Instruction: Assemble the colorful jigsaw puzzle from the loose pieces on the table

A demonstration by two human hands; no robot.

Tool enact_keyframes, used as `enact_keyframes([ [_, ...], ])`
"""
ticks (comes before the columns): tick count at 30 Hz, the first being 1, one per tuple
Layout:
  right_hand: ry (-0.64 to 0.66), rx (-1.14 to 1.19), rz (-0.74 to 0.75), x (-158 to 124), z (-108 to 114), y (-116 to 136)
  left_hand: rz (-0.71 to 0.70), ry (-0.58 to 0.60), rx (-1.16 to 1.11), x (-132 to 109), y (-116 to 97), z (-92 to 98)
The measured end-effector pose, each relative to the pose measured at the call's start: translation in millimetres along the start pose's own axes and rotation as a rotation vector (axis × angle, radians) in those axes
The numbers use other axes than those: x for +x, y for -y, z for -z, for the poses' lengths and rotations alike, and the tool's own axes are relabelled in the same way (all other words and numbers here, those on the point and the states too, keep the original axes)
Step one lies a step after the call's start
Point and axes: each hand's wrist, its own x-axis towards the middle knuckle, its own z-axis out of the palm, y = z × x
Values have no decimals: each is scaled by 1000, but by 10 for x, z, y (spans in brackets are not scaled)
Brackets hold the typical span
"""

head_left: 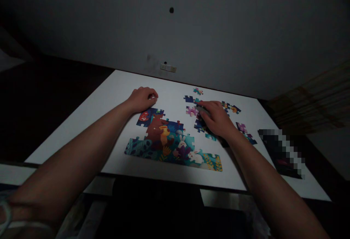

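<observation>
A partly joined jigsaw puzzle (169,142) with a bear, rabbits and plants lies on the white table, its upper outline stepped. My left hand (142,99) rests on the tabletop just above its upper left corner. The fingers are loosely curled, with a gap to the thumb and nothing seen between them. To the right, my right hand (216,116) is over the loose pieces, index finger stretched out at a teal piece near a dark blue piece (188,99). A purple piece (191,111) lies beside its thumb. The palm hides some pieces beneath.
Several loose pieces lie beyond and right of my right hand, including an orange-and-blue piece (235,109) and a purple piece (241,127). A single piece (198,91) lies near the far edge. A dark flat object (279,159), partly pixelated, is at the right. A wall socket (168,67) sits behind the table.
</observation>
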Motion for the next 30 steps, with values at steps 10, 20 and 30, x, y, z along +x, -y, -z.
enact_keyframes([
  [10, -58, -175, -259, -18, 101, -291, -55, 9, -32, 10, 122, 9],
  [20, -113, -227, -423, -77, 312, -501, -121, 16, -61, 23, 169, -11],
  [30, 200, -108, -82, -34, 233, -104, -144, 26, -65, 2, 139, -2],
])
